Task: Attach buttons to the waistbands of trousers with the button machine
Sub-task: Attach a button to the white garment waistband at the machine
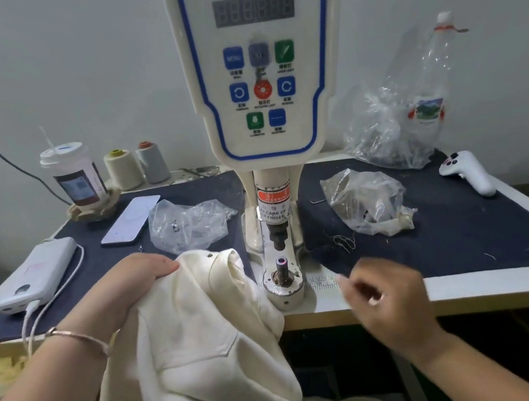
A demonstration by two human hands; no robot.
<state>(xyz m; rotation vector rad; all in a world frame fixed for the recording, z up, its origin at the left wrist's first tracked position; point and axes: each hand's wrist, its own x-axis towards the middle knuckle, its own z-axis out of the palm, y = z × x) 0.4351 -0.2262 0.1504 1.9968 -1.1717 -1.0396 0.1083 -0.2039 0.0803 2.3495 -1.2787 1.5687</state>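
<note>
The white button machine (261, 70) stands at the table's middle, its press head (278, 234) above a lower die (281, 265) on a round base. Cream trousers (198, 331) hang over the front edge left of the die, and a small dark button (210, 255) shows on the waistband. My left hand (125, 290) grips the bunched fabric near the waistband. Blurred, my right hand (387, 298) hovers right of the die with curled fingers; whether it pinches something small is unclear.
A dark cloth (455, 229) covers the table. On the left are a power bank (36, 276), a phone (129, 219), a cup (72, 174), thread cones (137, 164) and a plastic bag (187, 224). Bags of parts (368, 202), a bottle (430, 85) and a white controller (467, 172) sit right.
</note>
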